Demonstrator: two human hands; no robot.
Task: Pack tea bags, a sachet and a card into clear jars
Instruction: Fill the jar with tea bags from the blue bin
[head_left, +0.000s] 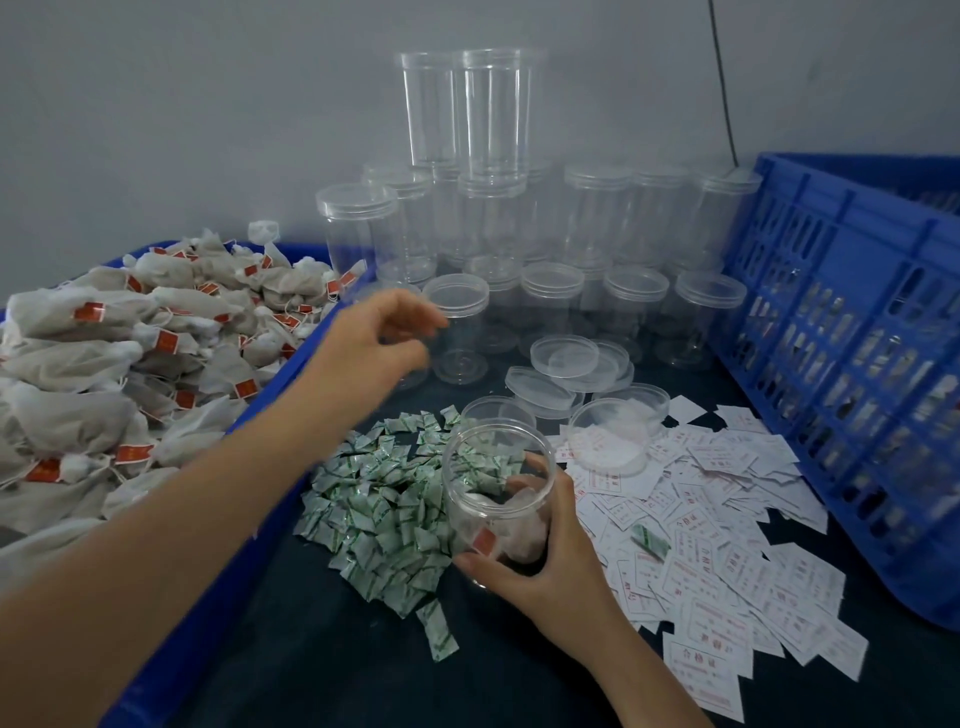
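My right hand (540, 566) grips an open clear jar (493, 483) that stands on the dark table, with tea bags showing at its bottom. My left hand (384, 338) hovers with fingers apart and nothing in it, just above the blue bin's edge and close to a lidded empty jar (460, 327). White tea bags with red tags (130, 353) fill the blue bin on the left. Green-and-white sachets (384, 499) lie piled left of the held jar. White printed cards (727, 519) are spread to its right.
Lidded empty jars (519, 228) stand stacked against the back wall. Loose clear lids (571, 369) lie behind the held jar. A blue slotted crate (852, 364) walls off the right side. The blue bin's rim (291, 384) runs diagonally on the left.
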